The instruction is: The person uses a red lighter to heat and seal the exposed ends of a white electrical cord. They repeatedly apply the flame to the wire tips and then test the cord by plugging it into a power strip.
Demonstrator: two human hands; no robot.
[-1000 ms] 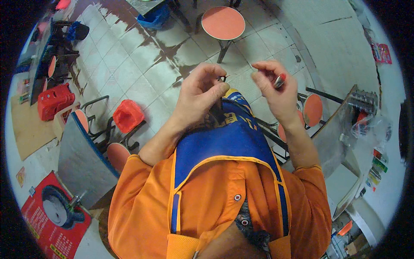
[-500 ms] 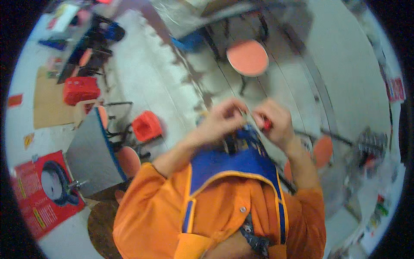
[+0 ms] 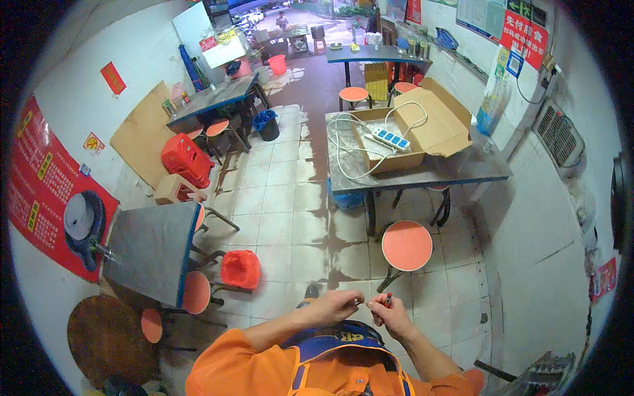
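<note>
My left hand (image 3: pixel 338 307) is held in front of my blue apron (image 3: pixel 343 335), fingers pinched together. Something small and dark shows at its fingertips, too small to name. Close beside it, my right hand (image 3: pixel 391 317) is closed round a slim red-ended tool (image 3: pixel 388 299), whose kind I cannot make out. A thin pale strand seems to lie between the two hands. Farther ahead, a white power strip (image 3: pixel 391 139) with blue sockets rests on an open cardboard box (image 3: pixel 396 162), its white cable looping onto the table (image 3: pixel 456 173).
A round orange stool (image 3: pixel 407 246) stands ahead of my hands. To the left are a grey table (image 3: pixel 148 241), a red-covered stool (image 3: pixel 240 269) and a brown round board (image 3: pixel 112 340). Stacked red stools (image 3: pixel 185 160) stand by the left wall. A metal rack (image 3: pixel 548 376) is at lower right.
My view has lifted from my body to the room, bringing the box and power strip into sight. Both hands stay close together and closed, now lower in the picture.
</note>
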